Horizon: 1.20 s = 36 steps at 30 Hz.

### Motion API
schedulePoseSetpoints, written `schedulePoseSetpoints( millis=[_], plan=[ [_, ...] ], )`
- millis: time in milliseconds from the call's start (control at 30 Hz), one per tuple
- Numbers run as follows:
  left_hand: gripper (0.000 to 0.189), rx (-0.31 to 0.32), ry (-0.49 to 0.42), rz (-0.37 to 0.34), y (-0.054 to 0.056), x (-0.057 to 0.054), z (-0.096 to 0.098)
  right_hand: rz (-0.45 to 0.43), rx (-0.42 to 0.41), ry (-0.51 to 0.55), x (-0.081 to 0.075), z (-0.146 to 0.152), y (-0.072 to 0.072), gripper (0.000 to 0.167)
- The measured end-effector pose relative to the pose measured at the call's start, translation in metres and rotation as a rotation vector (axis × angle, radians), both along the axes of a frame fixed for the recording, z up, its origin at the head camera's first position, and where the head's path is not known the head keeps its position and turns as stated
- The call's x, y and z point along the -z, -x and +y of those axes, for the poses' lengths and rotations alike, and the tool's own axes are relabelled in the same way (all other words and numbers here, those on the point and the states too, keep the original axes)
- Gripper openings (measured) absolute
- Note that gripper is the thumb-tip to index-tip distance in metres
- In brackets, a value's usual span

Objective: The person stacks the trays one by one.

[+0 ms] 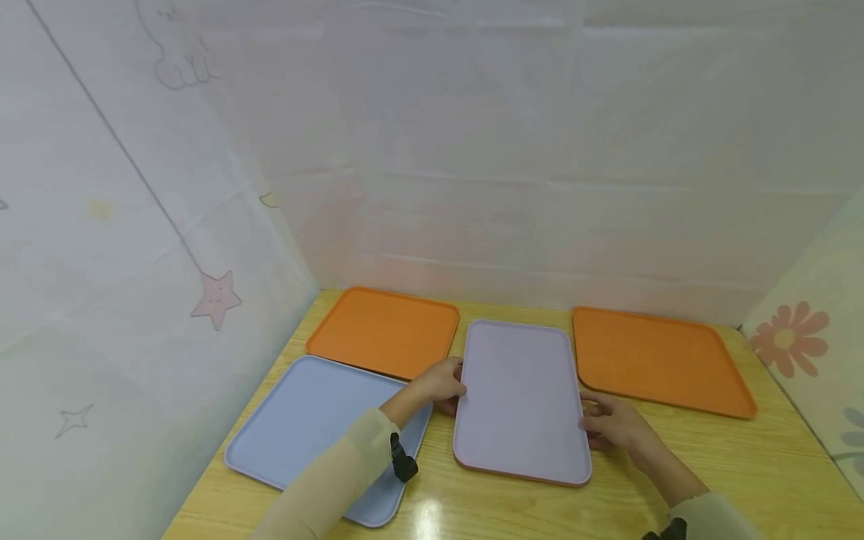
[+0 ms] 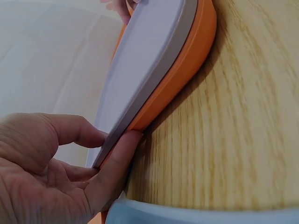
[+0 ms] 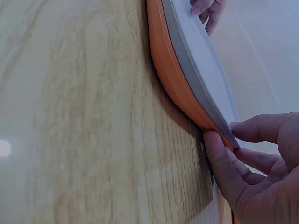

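Left hand (image 1: pixel 443 382) and right hand (image 1: pixel 613 424), nearly closed, pinch the lilac tray (image 1: pixel 520 397) and underlying orange tray (image 2: pixel 201 44) by opposite sides, midway between the tabletop (image 1: pixel 790 457) side edges, apparently for alignment.

The left sleeve (image 1: pixel 331 476) I see over my head feed is plain cream, with soft creases near the cuff, and a small black fitting (image 1: pixel 403 465) sits there, narrow above and blocky below. I make out a matching pale right sleeve (image 1: pixel 717 519) with its own black piece (image 1: pixel 673 530), partly cropped. Left hand (image 1: pixel 442 381) and right hand (image 1: pixel 614 425) are both bare.
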State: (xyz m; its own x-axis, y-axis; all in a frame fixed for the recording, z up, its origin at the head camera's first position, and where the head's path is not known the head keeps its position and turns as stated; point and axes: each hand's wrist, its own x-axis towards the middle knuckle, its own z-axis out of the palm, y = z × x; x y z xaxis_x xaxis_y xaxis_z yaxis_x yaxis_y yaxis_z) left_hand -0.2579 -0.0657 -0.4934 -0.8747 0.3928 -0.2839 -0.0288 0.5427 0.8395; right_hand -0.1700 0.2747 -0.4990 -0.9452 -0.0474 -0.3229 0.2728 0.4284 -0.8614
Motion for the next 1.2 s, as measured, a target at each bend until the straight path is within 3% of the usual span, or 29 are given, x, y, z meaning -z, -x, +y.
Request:
schedulePoseSetpoints(
  millis=[167, 400, 667, 800, 900, 1200],
  plan=[
    [0.069, -0.015, -0.05, -0.051, -0.003, 0.001, -0.002, -0.006, 0.003, 0.024, 0.001, 0.002, 0.002, 0.067],
    [0.073, -0.038, -0.095, -0.085, -0.003, 0.007, -0.006, 0.019, -0.097, 0.069, -0.012, 0.023, 0.008, 0.066],
    [0.073, -0.059, -0.168, -0.148, -0.006, 0.007, -0.007, 0.089, -0.19, 0.108, -0.036, 0.09, 0.02, 0.069],
    [0.072, -0.086, -0.2, -0.159, -0.008, 0.007, -0.007, 0.16, -0.188, 0.197, -0.04, 0.128, 0.025, 0.044],
    [0.071, -0.101, -0.207, -0.162, -0.009, 0.007, -0.007, 0.189, -0.185, 0.233, -0.04, 0.152, 0.026, 0.045],
    [0.073, -0.126, -0.228, -0.192, -0.009, 0.008, -0.004, 0.235, -0.135, 0.054, -0.036, 0.196, 0.032, 0.062]
  ],
)
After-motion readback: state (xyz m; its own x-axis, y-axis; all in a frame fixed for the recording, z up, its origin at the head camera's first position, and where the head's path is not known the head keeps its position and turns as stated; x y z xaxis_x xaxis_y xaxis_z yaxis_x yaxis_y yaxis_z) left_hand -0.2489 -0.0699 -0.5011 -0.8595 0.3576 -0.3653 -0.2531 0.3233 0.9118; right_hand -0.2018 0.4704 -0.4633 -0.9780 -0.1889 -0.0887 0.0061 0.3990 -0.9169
